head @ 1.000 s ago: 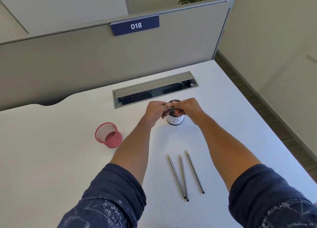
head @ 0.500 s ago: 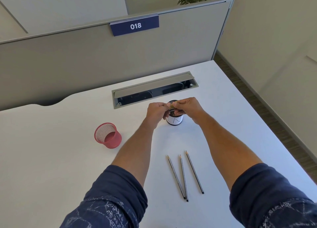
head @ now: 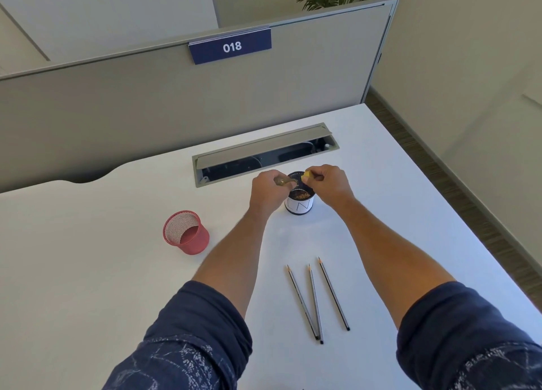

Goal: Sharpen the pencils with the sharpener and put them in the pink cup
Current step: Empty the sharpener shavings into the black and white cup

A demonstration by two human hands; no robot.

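At frame centre, a pencil [head: 284, 181] is gripped by the left hand [head: 268, 191] and a yellow sharpener [head: 306, 176] is pinched by the right hand [head: 330, 184], above a white cup [head: 299, 206].

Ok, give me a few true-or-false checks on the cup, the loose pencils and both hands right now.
1. The pink mesh cup holds two pencils. False: no pencils are in it.
2. Three grey pencils lie loose on the white desk. True.
3. The right hand pinches a small yellow sharpener. True.
4. The left hand rests flat on the desk. False: it grips a pencil above the white-and-black shavings pot.
5. The shavings pot lies tipped over. False: it stands upright.
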